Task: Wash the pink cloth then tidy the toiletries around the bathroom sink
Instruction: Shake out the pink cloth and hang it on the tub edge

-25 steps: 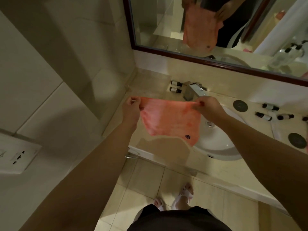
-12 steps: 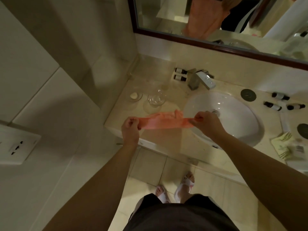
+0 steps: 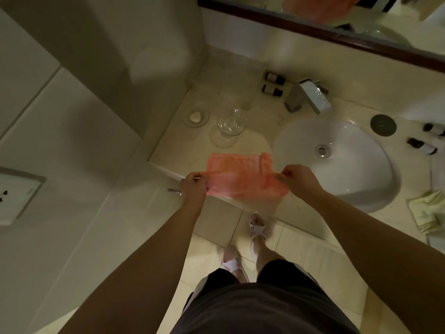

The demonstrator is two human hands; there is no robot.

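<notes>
Pink cloth (image 3: 240, 177), limp and likely damp, drapes the counter (image 3: 183, 153) front edge; I keep my left hand (image 3: 193, 186) and right hand (image 3: 298, 179) pinching its corners.

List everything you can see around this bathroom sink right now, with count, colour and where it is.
cloth: one, pink, over the counter's front edge, left of the sink
sink: one, white, right of centre
tap: one, chrome, behind the sink
small bottles: two, dark, left of the tap
more small bottles: at least two, dark-capped, far right
glasses: two, clear, left counter
soap dish: one, clear, holding pale soap
left hand: pinches the cloth's left end
right hand: pinches the cloth's right end
</notes>
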